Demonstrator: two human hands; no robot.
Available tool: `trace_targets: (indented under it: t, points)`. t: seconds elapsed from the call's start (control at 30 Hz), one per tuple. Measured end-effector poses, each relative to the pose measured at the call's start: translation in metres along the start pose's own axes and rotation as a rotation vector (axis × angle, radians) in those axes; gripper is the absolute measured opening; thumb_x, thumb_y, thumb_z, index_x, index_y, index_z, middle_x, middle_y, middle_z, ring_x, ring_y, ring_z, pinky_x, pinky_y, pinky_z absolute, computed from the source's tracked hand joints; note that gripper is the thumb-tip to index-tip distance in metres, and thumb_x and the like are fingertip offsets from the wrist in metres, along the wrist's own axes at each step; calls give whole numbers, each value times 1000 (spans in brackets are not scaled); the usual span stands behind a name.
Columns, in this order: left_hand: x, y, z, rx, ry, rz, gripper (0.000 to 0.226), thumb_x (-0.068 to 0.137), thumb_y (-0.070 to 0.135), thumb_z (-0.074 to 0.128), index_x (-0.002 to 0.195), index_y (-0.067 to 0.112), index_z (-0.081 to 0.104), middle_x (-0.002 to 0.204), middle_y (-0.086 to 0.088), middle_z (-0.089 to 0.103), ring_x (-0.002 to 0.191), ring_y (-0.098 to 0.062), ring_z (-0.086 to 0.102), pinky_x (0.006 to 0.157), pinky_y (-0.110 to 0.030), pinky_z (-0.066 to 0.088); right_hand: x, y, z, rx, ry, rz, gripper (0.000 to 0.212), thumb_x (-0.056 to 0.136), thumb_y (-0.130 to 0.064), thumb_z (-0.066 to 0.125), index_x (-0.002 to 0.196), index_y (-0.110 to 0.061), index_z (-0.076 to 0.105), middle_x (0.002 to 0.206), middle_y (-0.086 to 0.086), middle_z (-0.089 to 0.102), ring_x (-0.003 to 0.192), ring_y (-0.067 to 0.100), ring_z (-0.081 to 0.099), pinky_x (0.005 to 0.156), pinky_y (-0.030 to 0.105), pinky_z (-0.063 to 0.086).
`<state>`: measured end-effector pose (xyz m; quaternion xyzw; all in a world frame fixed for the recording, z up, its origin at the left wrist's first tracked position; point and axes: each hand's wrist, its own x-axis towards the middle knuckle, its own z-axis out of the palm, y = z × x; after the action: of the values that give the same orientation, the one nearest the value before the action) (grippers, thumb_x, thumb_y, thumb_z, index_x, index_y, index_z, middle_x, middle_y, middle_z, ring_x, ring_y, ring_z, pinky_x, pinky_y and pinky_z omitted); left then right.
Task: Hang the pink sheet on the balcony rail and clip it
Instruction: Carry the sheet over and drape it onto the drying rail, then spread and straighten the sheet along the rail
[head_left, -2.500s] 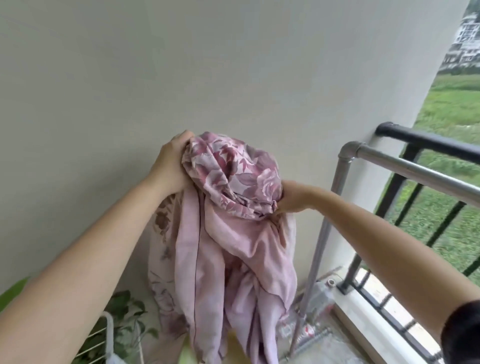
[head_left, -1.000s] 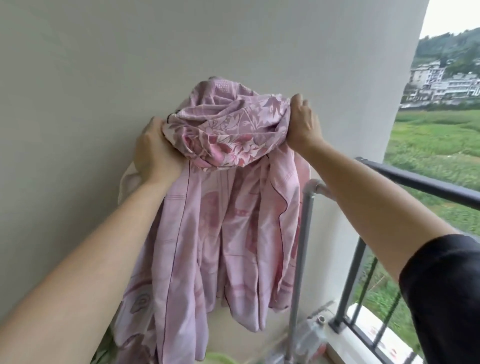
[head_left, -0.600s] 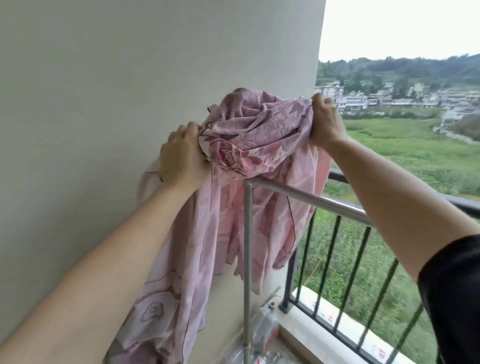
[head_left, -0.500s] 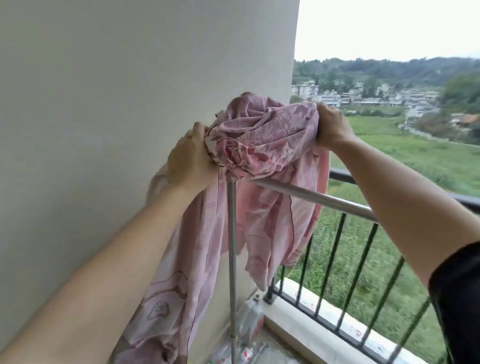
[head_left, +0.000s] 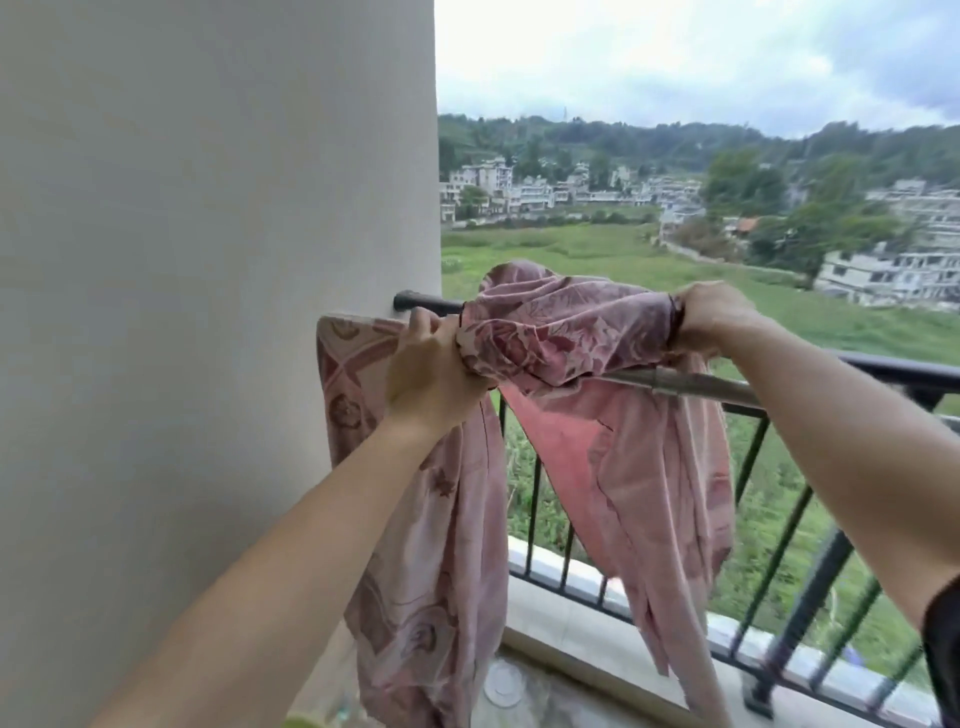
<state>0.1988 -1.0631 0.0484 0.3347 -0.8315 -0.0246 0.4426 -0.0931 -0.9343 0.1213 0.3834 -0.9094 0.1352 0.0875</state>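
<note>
The pink floral sheet (head_left: 566, 332) is bunched between my two hands at rail height. My left hand (head_left: 431, 369) grips its left end and my right hand (head_left: 709, 319) grips its right end. The bundle lies over the silver pole (head_left: 696, 382) that runs just inside the black balcony rail (head_left: 883, 366). Long folds of the sheet hang down on both sides, one by the wall and one in front of the black bars. No clip is in view.
A white wall (head_left: 208, 312) fills the left half, and the black rail meets it at the corner. Below the bars runs a pale concrete ledge (head_left: 571, 618). A clear plastic bottle (head_left: 503, 683) lies on the floor.
My view has swung right, from the wall to the open balcony. Both hands have carried the bunched sheet up and rightward until it lies over the silver pole.
</note>
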Motion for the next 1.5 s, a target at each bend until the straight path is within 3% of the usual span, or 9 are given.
trace_targets:
  t: [0.13, 0.27, 0.5, 0.63, 0.77, 0.93, 1.03, 1.3, 1.5]
  points:
    - [-34, 67, 14, 127, -31, -90, 41, 75, 44, 63, 103, 14, 62, 113, -13, 57, 105, -36, 55, 75, -38, 48, -27, 77, -4, 190, -74, -47, 7, 70, -10, 77, 69, -10, 70, 64, 10, 70, 55, 22, 68, 48, 25, 53]
    - [-46, 89, 14, 117, 27, -252, 31, 77, 27, 61, 103, 9, 61, 112, -14, 53, 97, -40, 60, 68, -37, 41, -32, 95, -8, 193, -1, -168, 15, 77, -26, 70, 77, -12, 69, 78, 12, 71, 74, 29, 64, 65, 29, 50]
    - [-96, 201, 9, 174, 171, -212, 46, 78, 39, 48, 114, 15, 63, 123, -11, 51, 116, -36, 49, 84, -49, 47, -60, 157, -19, 340, 283, -316, 41, 79, -1, 57, 120, -3, 57, 112, 26, 60, 103, 39, 56, 85, 39, 46]
    - [-105, 262, -2, 102, 305, -74, 55, 67, 40, 33, 97, 10, 67, 99, -10, 63, 96, -36, 60, 79, -43, 48, -70, 194, -40, 618, 458, -249, 53, 78, 11, 51, 129, -4, 53, 117, 22, 60, 102, 31, 57, 74, 18, 37]
    - [-118, 304, 3, -5, 457, 66, 23, 67, 31, 51, 78, 14, 60, 91, -9, 54, 90, -29, 52, 78, -38, 46, -94, 229, -56, 800, 666, -248, 48, 82, 7, 48, 127, -8, 52, 121, 18, 61, 107, 26, 58, 72, 7, 32]
    - [-188, 324, 44, 192, 84, 148, 25, 70, 41, 64, 81, 19, 67, 92, -4, 54, 93, -28, 51, 81, -39, 36, -128, 285, -40, 397, 272, -197, 35, 86, -13, 57, 120, -8, 64, 115, 21, 67, 105, 37, 61, 86, 37, 48]
    - [-241, 330, 67, 152, -222, 49, 33, 83, 45, 63, 94, 15, 71, 98, -5, 58, 93, -27, 54, 82, -40, 45, -160, 308, -32, 309, 340, -136, 29, 94, -25, 55, 117, -13, 69, 114, 15, 70, 105, 35, 63, 89, 41, 51]
    - [-284, 352, 67, -321, -21, -325, 63, 90, 14, 60, 146, 18, 33, 86, 8, 63, 70, -10, 61, 61, -26, 51, -227, 325, -1, 394, 517, -266, 22, 91, -27, 60, 109, -17, 68, 105, 8, 63, 96, 26, 60, 78, 34, 49]
    - [-297, 370, 52, -124, -59, -227, 25, 91, 15, 49, 109, 15, 67, 102, -2, 66, 98, -21, 59, 87, -41, 48, -233, 324, 12, 547, 148, -262, 38, 84, -25, 68, 117, -18, 53, 100, 0, 67, 85, 22, 68, 73, 33, 53]
